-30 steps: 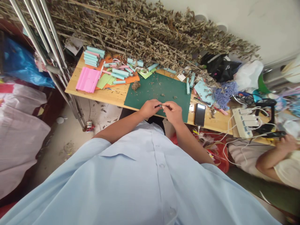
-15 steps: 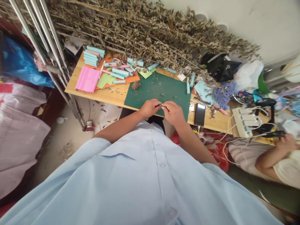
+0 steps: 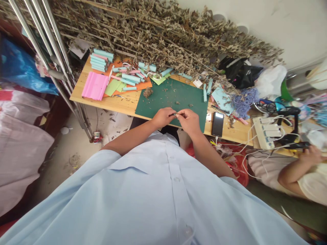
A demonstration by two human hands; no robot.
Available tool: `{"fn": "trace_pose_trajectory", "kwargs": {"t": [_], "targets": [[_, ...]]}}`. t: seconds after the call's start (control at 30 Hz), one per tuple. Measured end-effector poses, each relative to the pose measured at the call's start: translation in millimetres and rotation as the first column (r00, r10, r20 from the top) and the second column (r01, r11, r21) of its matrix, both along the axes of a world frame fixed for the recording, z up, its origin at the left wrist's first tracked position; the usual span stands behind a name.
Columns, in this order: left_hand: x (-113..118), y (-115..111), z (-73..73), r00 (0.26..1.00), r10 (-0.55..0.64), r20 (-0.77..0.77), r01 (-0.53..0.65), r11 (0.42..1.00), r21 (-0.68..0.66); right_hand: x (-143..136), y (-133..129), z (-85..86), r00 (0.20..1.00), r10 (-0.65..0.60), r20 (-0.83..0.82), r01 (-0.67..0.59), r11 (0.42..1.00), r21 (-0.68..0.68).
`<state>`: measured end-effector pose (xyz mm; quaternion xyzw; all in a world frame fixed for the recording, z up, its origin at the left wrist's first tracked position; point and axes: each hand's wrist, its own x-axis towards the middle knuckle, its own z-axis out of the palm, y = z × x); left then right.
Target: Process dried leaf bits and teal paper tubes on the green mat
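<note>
My left hand [image 3: 162, 118] and my right hand [image 3: 189, 119] meet over the near edge of a green cutting mat [image 3: 189, 96]. Both are closed, with thumbs and fingertips pinching a small dark bit [image 3: 175, 114] between them that looks like dried leaf; the fingers cover most of it. A clump of crumbled dried leaves [image 3: 147, 92] lies on the mat's far left part. Smaller leaf crumbs [image 3: 177, 102] are scattered just beyond my fingers.
Long dried leafy stalks [image 3: 143, 30] heap along the back. Rolled blue paper tubes [image 3: 130, 79] and folded pink paper [image 3: 95, 85] lie left. On the right are a phone [image 3: 218, 125], purple cord [image 3: 245, 103], a power strip [image 3: 264, 133] and another person's arm [image 3: 293, 173]. Metal poles [image 3: 55, 61] stand left.
My right fingertips have shifted slightly around the small bit. Both hands stay in the same place, and the things on the table have not moved.
</note>
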<state>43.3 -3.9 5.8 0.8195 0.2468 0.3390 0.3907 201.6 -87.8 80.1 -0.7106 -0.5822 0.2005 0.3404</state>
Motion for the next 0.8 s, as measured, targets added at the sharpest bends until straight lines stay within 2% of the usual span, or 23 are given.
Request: {"fn": "trace_pose_trajectory", "kwargs": {"t": [0.13,0.37,0.63,0.8], "targets": [[-0.4,0.1,0.4,1.0,-0.011,0.002,0.011,1.0,-0.001,3.0,1.8,-1.8,0.998,0.043,-0.047,-0.043,0.999,0.001],[-0.4,-0.2,3.0,1.0,-0.014,-0.005,0.013,1.0,-0.008,9.7,1.1,2.6,0.981,0.173,0.085,-0.177,0.983,0.039],[-0.4,-0.4,0.2,0.999,-0.022,0.028,0.021,1.0,0.009,8.6,7.9,16.3,0.935,0.297,0.192,-0.294,0.955,-0.042],[-0.8,-0.7,1.0,0.999,-0.014,0.051,0.014,1.0,-0.001,7.2,11.0,19.3,0.932,0.302,0.199,-0.298,0.953,-0.052]]}}
